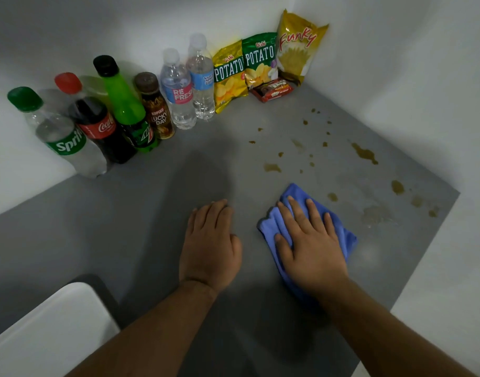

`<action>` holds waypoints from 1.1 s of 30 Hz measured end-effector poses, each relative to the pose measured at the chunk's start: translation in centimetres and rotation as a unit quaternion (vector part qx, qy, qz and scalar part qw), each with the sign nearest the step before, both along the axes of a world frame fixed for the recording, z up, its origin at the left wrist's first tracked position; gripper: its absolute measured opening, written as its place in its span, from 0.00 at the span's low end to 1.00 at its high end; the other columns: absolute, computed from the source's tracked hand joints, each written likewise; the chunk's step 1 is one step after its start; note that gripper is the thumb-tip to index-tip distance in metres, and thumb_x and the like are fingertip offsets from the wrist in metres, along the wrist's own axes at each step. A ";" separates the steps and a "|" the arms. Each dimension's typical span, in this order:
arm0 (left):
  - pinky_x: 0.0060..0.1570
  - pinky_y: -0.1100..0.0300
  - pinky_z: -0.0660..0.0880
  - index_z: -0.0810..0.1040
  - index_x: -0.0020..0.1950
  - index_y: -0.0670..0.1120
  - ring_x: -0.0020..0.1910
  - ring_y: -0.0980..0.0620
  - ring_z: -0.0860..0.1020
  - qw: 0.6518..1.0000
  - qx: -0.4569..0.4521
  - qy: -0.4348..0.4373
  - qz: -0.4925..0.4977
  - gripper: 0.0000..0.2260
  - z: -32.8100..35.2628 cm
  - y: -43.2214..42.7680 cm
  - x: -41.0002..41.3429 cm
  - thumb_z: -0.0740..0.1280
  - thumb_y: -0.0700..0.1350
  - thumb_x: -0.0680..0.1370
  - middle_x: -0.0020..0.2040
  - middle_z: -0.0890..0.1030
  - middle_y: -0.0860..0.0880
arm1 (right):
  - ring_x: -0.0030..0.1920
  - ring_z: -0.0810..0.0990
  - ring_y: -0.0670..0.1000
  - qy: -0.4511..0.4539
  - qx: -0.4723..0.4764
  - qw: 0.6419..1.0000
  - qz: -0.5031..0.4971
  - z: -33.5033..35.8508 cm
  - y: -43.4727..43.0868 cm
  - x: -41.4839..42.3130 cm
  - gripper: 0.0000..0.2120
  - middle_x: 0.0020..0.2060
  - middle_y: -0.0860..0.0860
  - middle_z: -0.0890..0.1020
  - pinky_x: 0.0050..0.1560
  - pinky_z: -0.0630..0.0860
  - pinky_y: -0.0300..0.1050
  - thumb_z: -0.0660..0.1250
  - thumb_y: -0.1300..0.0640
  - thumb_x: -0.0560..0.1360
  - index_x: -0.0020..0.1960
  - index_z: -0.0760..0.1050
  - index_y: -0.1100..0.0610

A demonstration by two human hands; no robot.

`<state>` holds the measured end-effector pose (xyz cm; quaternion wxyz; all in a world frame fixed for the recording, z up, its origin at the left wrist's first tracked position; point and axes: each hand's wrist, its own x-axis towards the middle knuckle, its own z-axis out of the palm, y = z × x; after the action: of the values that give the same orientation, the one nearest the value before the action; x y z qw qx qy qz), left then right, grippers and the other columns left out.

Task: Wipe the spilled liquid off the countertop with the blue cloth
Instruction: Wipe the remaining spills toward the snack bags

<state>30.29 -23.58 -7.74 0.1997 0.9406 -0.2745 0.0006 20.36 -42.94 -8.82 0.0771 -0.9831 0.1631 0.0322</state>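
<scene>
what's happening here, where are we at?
A person is wiping a grey countertop. The right hand lies flat on the blue cloth; the left hand rests bare on the counter beside it. Brown spilled liquid still dots the surface beyond and to the right of the cloth. Bottles and snack bags line the back wall, apart from the spill.

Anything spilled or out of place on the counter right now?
Yes: brown drops and puddles dot the grey countertop beyond and right of the blue cloth under the right hand. The bottles and snack bags along the wall look orderly.
</scene>
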 end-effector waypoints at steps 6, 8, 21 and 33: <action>0.73 0.39 0.69 0.76 0.68 0.41 0.73 0.38 0.71 1.000 -0.005 0.010 0.016 0.21 0.1 -0.1 -0.1 0.57 0.46 0.77 0.73 0.74 0.41 | 0.83 0.42 0.56 -0.008 0.004 0.995 0.095 -0.3 2.7 0.7 0.30 0.84 0.43 0.52 0.80 0.35 0.60 0.49 0.38 0.83 0.83 0.52 0.44; 0.73 0.39 0.69 0.77 0.66 0.40 0.72 0.38 0.72 1.000 -0.017 0.010 0.018 0.20 0.1 -0.1 -0.1 0.60 0.47 0.78 0.72 0.75 0.40 | 0.83 0.42 0.56 -0.007 0.011 0.995 0.102 0.3 2.1 3.7 0.30 0.84 0.43 0.52 0.80 0.37 0.61 0.49 0.39 0.83 0.83 0.52 0.44; 0.71 0.43 0.70 0.77 0.67 0.42 0.73 0.40 0.71 0.999 0.011 0.002 0.030 0.21 0.4 -0.4 -0.1 0.67 0.53 0.78 0.74 0.74 0.44 | 0.83 0.46 0.54 -0.003 0.031 0.990 0.135 0.2 -5.3 -1.3 0.31 0.83 0.44 0.53 0.80 0.49 0.65 0.47 0.34 0.84 0.83 0.53 0.44; 0.71 0.46 0.70 0.75 0.67 0.45 0.71 0.43 0.71 0.999 0.034 0.010 0.025 0.24 0.5 -0.6 0.1 0.67 0.59 0.76 0.73 0.72 0.46 | 0.83 0.46 0.55 -0.005 0.046 0.982 0.184 0.6 -5.2 0.3 0.33 0.83 0.42 0.53 0.80 0.47 0.66 0.49 0.33 0.82 0.83 0.53 0.43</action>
<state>30.41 -24.22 -7.28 0.1705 0.9533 -0.2488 -0.0127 20.63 -48.09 -8.17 0.1158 -0.9918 -0.0224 0.0483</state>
